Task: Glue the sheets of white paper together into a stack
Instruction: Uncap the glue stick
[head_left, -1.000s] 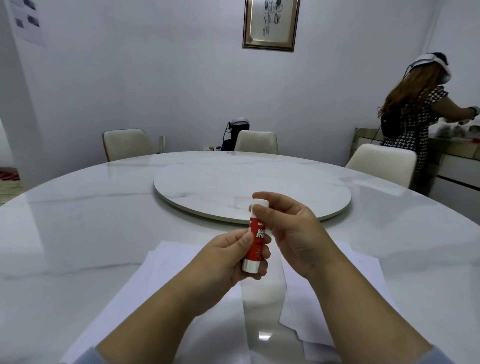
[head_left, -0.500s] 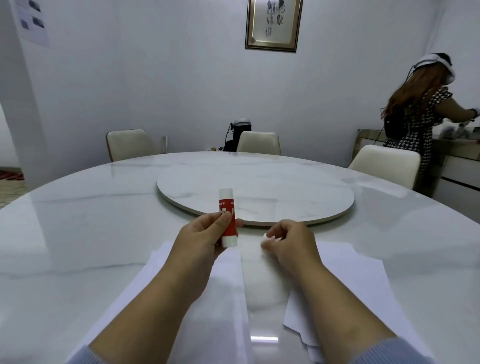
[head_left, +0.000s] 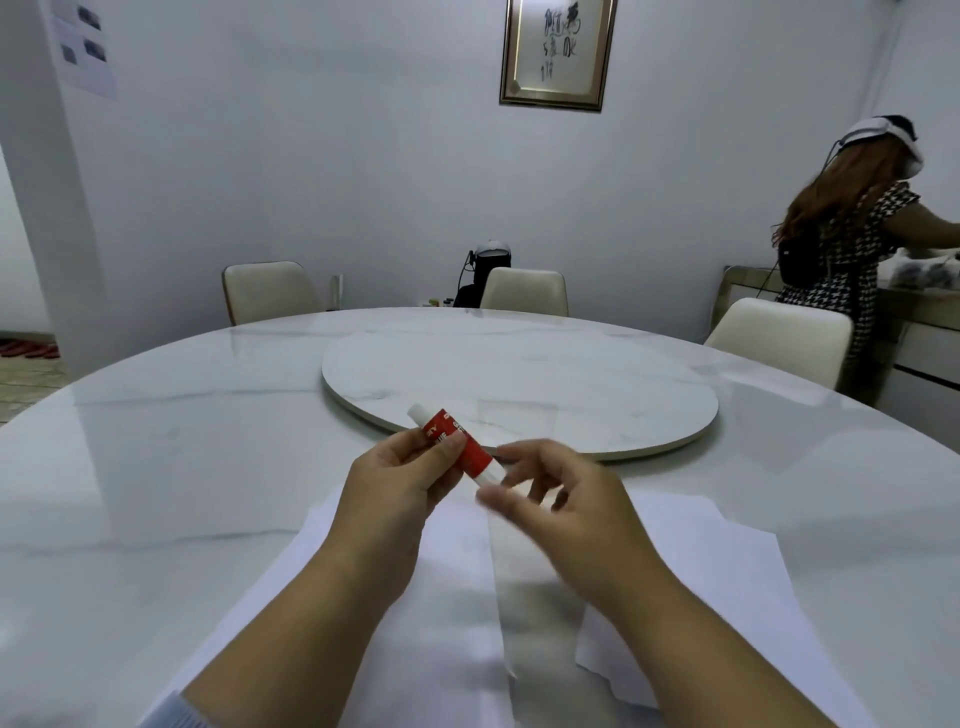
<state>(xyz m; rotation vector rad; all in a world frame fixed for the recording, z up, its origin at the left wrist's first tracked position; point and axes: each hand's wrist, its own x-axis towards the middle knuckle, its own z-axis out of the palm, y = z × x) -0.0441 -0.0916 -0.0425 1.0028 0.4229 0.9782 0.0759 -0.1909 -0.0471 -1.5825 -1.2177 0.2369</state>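
White marble worktop, round, fills most of the view, and we sit at its near edge. Our left hand is closed around the red part of the glue stick, thumb on top, tube tilted so one white end points up-left and the other down-right toward our other side. Our right hand is loosely open, fingers curled and spread, holding nothing we can see; its fingertips are just beside the tube's lower end, probably so it can work that end while the left steadies the tube. Motion blur on the right hand, so contact with the tube can't be told. Whether a cap is on, can't tell. Below the hands two lots of white paper lie flat: left sheets and right sheets, apart, a bare strip of worktop between them, likely kept separate so one lot gets glued and the other laid on. Nothing looks glued yet. Farther out, a lazy Susan at centre, chairs, another person at a side counter.
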